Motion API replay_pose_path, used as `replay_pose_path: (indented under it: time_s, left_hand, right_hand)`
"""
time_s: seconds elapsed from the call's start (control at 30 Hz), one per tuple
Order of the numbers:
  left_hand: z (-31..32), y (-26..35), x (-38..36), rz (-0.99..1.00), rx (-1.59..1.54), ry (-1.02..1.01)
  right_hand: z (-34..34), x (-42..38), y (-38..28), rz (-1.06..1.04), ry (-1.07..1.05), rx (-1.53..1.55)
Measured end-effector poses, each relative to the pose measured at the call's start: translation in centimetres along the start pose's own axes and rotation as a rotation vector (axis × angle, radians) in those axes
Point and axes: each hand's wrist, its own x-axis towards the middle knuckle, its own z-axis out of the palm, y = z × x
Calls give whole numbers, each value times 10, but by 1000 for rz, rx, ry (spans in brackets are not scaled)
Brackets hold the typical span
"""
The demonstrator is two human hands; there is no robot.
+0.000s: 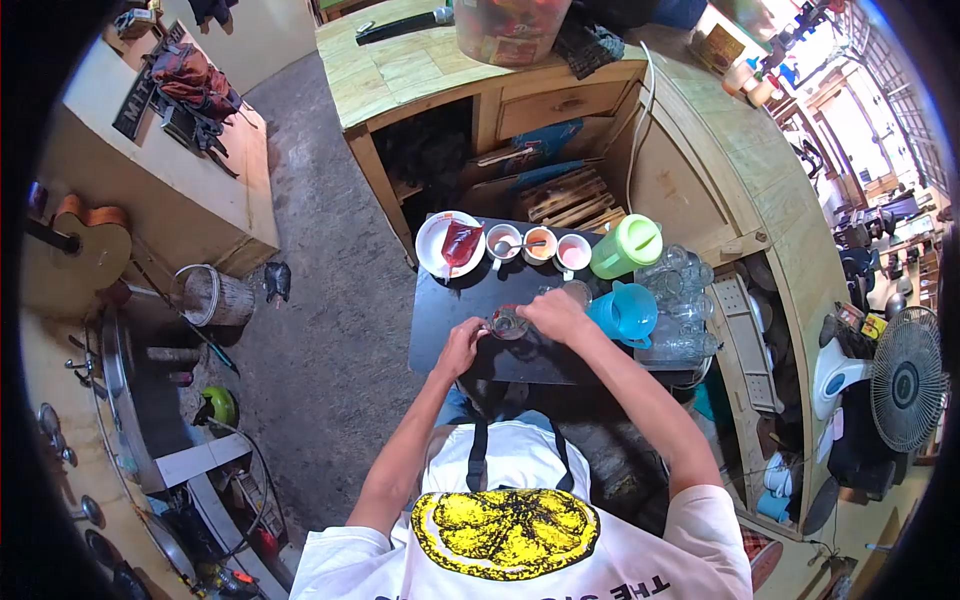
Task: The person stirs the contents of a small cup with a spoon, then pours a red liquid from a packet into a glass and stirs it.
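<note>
My left hand (463,345) is closed at the left side of a clear glass (508,322) with something red in it, near the front edge of the dark table (450,320). At the glass's right side is my right hand (555,315), its fingers bent down; what they hold, if anything, is hidden. Behind my hands stand a white plate (432,245) with a red packet (460,245) and three cups, the middle one (540,243) with a spoon. A blue pitcher (622,312) is right of my right hand, with a green-lidded pitcher (627,247) behind it.
Several glass mugs (683,300) crowd the table's right end. Beyond the table is a tiled counter (400,60) holding a large red-tinted container (510,30). A fan (905,380) stands at the far right. On the left floor is a bucket (215,298).
</note>
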Motion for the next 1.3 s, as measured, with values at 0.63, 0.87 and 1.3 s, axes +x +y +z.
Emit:
replay_pose_path:
  time_s: [0.63,0.87,1.3]
  left_hand:
    - [8,-14,-2,27,-119,92]
    - [14,-22,-2,40,-163,116]
    - [11,-23,0,-61,-193,49]
  right_hand:
    - [-13,41,-27,-309,-183,-272]
    - [-3,43,-21,-111,-182,-82]
    - [80,21,2,966,42,990]
